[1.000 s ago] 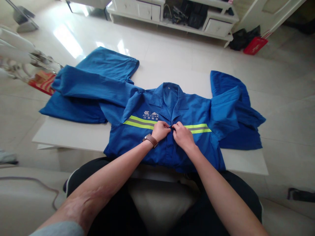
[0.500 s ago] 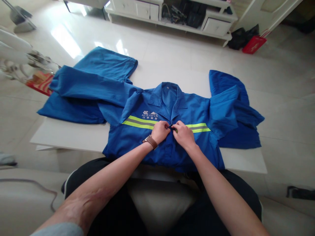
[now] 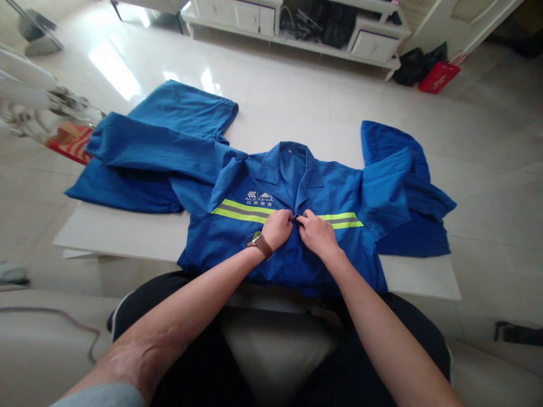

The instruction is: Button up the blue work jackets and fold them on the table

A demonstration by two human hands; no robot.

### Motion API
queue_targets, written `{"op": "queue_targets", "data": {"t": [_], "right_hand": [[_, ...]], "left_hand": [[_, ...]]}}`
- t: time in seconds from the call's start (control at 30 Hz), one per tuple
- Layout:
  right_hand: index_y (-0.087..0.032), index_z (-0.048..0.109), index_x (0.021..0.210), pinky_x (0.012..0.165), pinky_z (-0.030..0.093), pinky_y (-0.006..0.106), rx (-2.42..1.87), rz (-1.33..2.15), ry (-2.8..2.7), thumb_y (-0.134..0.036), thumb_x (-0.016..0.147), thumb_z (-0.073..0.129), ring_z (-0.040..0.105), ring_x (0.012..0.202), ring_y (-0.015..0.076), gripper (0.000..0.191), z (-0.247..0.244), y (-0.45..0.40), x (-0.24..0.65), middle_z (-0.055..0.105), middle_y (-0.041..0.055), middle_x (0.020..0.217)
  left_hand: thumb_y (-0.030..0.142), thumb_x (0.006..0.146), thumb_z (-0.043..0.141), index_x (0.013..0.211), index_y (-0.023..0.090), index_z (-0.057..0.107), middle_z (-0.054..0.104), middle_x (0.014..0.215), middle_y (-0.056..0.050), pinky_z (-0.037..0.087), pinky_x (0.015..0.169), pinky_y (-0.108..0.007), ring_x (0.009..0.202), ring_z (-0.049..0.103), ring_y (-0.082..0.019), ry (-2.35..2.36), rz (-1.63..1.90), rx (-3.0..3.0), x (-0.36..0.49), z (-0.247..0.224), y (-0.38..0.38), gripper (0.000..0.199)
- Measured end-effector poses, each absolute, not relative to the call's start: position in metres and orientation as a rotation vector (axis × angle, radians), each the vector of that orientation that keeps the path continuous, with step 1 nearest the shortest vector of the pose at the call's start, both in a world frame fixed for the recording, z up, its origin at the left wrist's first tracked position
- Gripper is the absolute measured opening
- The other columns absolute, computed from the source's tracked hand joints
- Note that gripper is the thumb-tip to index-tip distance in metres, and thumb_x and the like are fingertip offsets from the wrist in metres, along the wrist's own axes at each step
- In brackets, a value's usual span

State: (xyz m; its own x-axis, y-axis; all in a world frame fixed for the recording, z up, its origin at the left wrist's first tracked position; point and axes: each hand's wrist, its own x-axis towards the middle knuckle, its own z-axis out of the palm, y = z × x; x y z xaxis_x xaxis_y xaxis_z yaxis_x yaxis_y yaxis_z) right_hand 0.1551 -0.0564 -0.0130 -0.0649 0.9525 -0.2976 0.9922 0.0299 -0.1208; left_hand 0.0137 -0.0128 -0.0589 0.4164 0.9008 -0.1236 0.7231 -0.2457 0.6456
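Note:
A blue work jacket with a yellow-and-grey reflective stripe lies front up on a white table, its collar pointing away from me. My left hand, with a brown-strapped watch at the wrist, pinches the front edge of the jacket at stripe height. Close beside it, my right hand pinches the other side of the same front opening. The fingertips of both hands nearly meet, and they hide whatever button or cloth edge lies between them. Both sleeves spread outward to the sides.
More blue cloth lies under the left sleeve, with another blue piece at the right. A white cabinet stands across the floor. Near it are a red bag and black bags. A red patterned item is at the left.
My left wrist has turned a little, so the watch face shows more. My fingertips have drawn slightly closer together at the jacket front. The jacket lies as before.

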Motion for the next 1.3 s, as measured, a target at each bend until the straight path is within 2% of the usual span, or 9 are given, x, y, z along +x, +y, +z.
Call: {"op": "queue_targets", "data": {"t": [0.2, 0.7, 1.03, 1.17, 1.3], "right_hand": [[-0.028, 0.071, 0.125, 0.084, 0.049, 0.03, 2.121, -0.478, 2.172, -0.026, 0.102, 0.045, 0.066, 0.103, 0.0216, 0.034, -0.012, -0.056, 0.155, 0.065, 0.0069, 0.122], [-0.028, 0.069, 0.126, 0.082, 0.048, 0.03, 2.117, -0.506, 2.165, -0.025, 0.102, 0.042, 0.067, 0.099, 0.0215, 0.036, -0.016, -0.055, 0.154, 0.064, 0.0065, 0.123], [-0.029, 0.067, 0.128, 0.081, 0.049, 0.032, 2.046, -0.49, 2.157, -0.024, 0.103, 0.038, 0.067, 0.099, 0.0226, 0.039, -0.013, -0.055, 0.152, 0.061, 0.0081, 0.124], [-0.029, 0.068, 0.127, 0.08, 0.049, 0.032, 2.038, -0.462, 2.16, -0.025, 0.103, 0.039, 0.067, 0.098, 0.0229, 0.037, -0.012, -0.055, 0.153, 0.062, 0.0079, 0.122], [-0.03, 0.067, 0.128, 0.079, 0.049, 0.032, 2.048, -0.471, 2.164, -0.025, 0.103, 0.04, 0.067, 0.097, 0.0225, 0.037, -0.013, -0.056, 0.153, 0.062, 0.0074, 0.122]], "left_hand": [[0.014, 0.089, 0.053, 0.099, 0.017, 0.077, 0.075, 0.093, -0.01, 0.05, 0.087, -0.032, 0.09, 0.067, -0.022, 1.351, 0.346, 2.071, 0.011, -0.055, -0.012, 0.026], [0.011, 0.083, 0.058, 0.087, 0.015, 0.08, 0.076, 0.089, -0.011, 0.051, 0.084, -0.03, 0.085, 0.066, -0.02, 1.309, 0.393, 2.054, 0.008, -0.063, -0.002, 0.022], [0.011, 0.084, 0.059, 0.09, 0.015, 0.079, 0.076, 0.092, -0.011, 0.051, 0.086, -0.031, 0.088, 0.068, -0.021, 1.377, 0.359, 2.015, 0.01, -0.063, -0.004, 0.022], [0.014, 0.084, 0.061, 0.085, 0.015, 0.08, 0.077, 0.084, -0.01, 0.051, 0.08, -0.029, 0.082, 0.069, -0.021, 1.38, 0.362, 1.932, 0.01, -0.054, -0.003, 0.019], [0.022, 0.088, 0.061, 0.07, 0.014, 0.077, 0.072, 0.064, -0.007, 0.049, 0.068, -0.026, 0.067, 0.067, -0.018, 1.393, 0.304, 1.703, 0.008, -0.045, 0.0, 0.025]]}}
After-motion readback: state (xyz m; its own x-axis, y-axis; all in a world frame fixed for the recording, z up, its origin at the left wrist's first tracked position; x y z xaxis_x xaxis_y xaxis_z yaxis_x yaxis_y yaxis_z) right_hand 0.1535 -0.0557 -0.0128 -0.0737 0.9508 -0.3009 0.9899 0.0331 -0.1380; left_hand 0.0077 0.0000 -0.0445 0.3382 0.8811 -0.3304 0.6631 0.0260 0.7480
